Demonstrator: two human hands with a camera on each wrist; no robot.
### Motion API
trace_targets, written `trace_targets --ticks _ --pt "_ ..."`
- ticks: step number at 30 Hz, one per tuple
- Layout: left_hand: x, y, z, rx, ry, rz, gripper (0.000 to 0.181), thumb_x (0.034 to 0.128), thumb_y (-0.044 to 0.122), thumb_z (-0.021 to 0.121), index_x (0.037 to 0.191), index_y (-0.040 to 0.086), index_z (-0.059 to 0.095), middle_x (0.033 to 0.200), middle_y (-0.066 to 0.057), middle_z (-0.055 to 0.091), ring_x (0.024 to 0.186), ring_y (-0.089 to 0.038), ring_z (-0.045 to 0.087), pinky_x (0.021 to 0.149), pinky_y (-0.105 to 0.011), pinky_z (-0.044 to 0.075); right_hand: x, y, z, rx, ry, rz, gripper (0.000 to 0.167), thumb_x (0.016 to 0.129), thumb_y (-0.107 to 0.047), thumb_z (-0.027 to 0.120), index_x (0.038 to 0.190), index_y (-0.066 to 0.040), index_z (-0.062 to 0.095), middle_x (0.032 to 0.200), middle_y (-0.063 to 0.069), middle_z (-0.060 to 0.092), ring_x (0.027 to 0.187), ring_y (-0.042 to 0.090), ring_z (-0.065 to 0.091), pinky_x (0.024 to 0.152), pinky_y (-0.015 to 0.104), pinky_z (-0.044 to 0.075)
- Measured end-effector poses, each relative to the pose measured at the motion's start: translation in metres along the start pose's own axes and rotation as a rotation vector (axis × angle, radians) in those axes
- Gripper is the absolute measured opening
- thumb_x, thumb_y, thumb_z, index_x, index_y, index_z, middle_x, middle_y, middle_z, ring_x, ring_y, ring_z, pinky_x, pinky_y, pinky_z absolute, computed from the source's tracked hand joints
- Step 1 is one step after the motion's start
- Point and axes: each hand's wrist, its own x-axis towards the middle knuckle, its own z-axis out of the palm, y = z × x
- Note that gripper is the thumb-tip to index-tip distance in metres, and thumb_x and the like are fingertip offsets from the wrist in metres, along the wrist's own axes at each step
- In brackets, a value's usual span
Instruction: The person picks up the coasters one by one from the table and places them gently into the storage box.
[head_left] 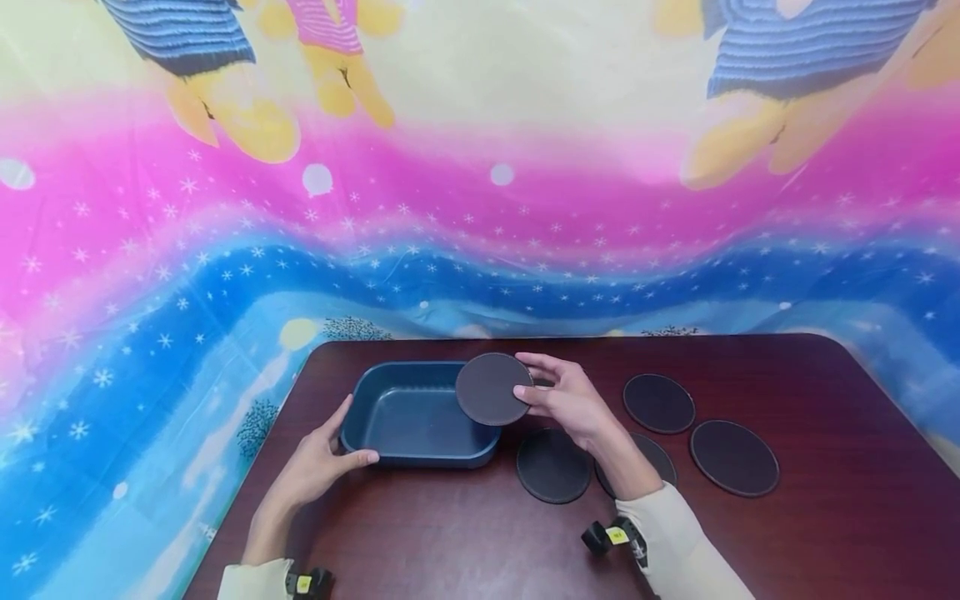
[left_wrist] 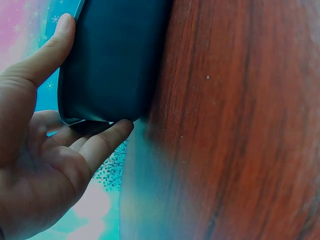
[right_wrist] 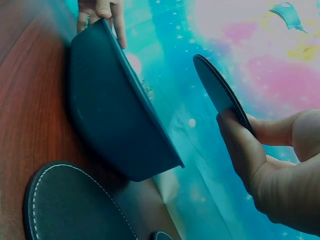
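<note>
A dark blue rectangular tray with raised sides (head_left: 420, 457) stands on the table. My left hand (head_left: 313, 465) holds its left end, thumb at the near corner and fingers along the side; in the left wrist view the thumb (left_wrist: 52, 47) lies on the rim. Between thumb and fingers, my right hand (head_left: 576, 404) pinches a round dark coaster (head_left: 491, 389) by its right edge. That coaster is raised over the tray's right end and hides part of it. In the right wrist view the held coaster (right_wrist: 210, 82) is tilted and apart from the tray wall (right_wrist: 110, 100).
Right of the tray, several more coasters lie flat on the dark red wooden table (head_left: 435, 533): one near coaster (head_left: 553, 467), one partly under the right forearm (head_left: 652, 458), a far coaster (head_left: 658, 403) and a rightmost coaster (head_left: 735, 458). A printed cloth (head_left: 480, 208) hangs behind.
</note>
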Motion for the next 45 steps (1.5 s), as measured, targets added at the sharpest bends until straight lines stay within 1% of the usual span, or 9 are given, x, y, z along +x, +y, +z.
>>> trace_targets --ticks 10,18,25,27,34,37,41,43,45 --pt "-0.001 0.0 0.0 -0.014 -0.005 0.021 0.114 0.0918 0.044 0.086 0.175 0.02 0.011 0.067 0.003 0.041 0.064 -0.013 0.043 0.059 -0.029 0.04 0.008 0.008 0.017 -0.004 0.027 0.02 0.061 0.1 -0.001 0.073 0.157 -0.008 0.054 0.143 0.026 0.065 0.092 0.012 0.078 0.085 0.035 0.066" --pt "0.001 -0.001 0.0 -0.007 0.001 0.017 0.115 0.0905 0.045 0.087 0.175 0.02 0.013 0.068 0.003 0.043 0.067 -0.014 0.048 0.06 -0.028 0.041 0.013 0.016 0.029 0.004 0.005 0.019 0.061 0.1 -0.002 0.072 0.158 -0.007 0.053 0.142 0.024 0.067 0.103 0.016 0.078 0.085 0.033 0.066" --pt "0.0 -0.002 0.0 0.006 0.002 0.008 0.115 0.0907 0.047 0.086 0.175 0.022 0.012 0.066 0.004 0.035 0.059 -0.012 0.033 0.056 -0.027 0.037 0.018 0.021 0.04 -0.007 -0.004 0.013 0.058 0.1 -0.002 0.073 0.155 -0.009 0.058 0.136 0.022 0.07 0.113 0.022 0.077 0.09 0.039 0.066" --pt "0.0 -0.002 0.0 0.006 0.004 0.007 0.115 0.0903 0.047 0.086 0.175 0.022 0.013 0.066 0.004 0.035 0.059 -0.012 0.033 0.056 -0.027 0.037 0.019 0.023 0.042 -0.018 -0.007 0.01 0.057 0.1 -0.002 0.074 0.154 -0.01 0.059 0.136 0.022 0.07 0.116 0.024 0.077 0.09 0.041 0.066" --pt "0.0 0.0 -0.001 -0.012 -0.008 0.03 0.114 0.0917 0.046 0.085 0.175 0.02 0.012 0.068 0.003 0.041 0.067 -0.014 0.048 0.059 -0.028 0.041 0.023 0.025 0.047 -0.042 -0.032 0.011 0.056 0.1 -0.002 0.073 0.154 -0.011 0.059 0.141 0.021 0.069 0.115 0.023 0.075 0.087 0.038 0.066" --pt "0.0 0.0 -0.001 -0.02 -0.003 0.028 0.115 0.0906 0.047 0.086 0.175 0.021 0.013 0.068 0.002 0.043 0.068 -0.015 0.049 0.058 -0.028 0.041 0.025 0.026 0.049 -0.052 -0.037 0.007 0.056 0.1 -0.002 0.073 0.154 -0.01 0.059 0.143 0.022 0.068 0.111 0.02 0.075 0.084 0.036 0.065" --pt "0.0 -0.001 0.0 -0.015 0.007 0.03 0.114 0.0904 0.047 0.086 0.175 0.02 0.014 0.083 -0.004 0.065 0.083 -0.018 0.06 0.064 -0.029 0.045 0.028 0.028 0.051 -0.069 -0.044 0.006 0.056 0.1 -0.002 0.073 0.154 -0.008 0.059 0.144 0.024 0.066 0.104 0.017 0.076 0.083 0.035 0.066" --pt "0.0 -0.001 0.001 -0.015 0.011 0.035 0.114 0.0907 0.047 0.086 0.175 0.019 0.014 0.107 -0.013 0.076 0.095 -0.021 0.066 0.069 -0.029 0.048 0.029 0.028 0.052 -0.075 -0.043 0.007 0.056 0.1 -0.002 0.073 0.154 -0.006 0.059 0.145 0.026 0.065 0.102 0.017 0.077 0.083 0.036 0.066" --pt "-0.001 -0.002 0.001 -0.015 0.013 0.041 0.113 0.0911 0.046 0.086 0.175 0.02 0.014 0.129 -0.02 0.074 0.106 -0.023 0.068 0.074 -0.03 0.049 0.03 0.028 0.053 -0.079 -0.04 0.008 0.056 0.1 -0.001 0.073 0.153 -0.005 0.059 0.146 0.027 0.063 0.101 0.017 0.077 0.083 0.037 0.067"
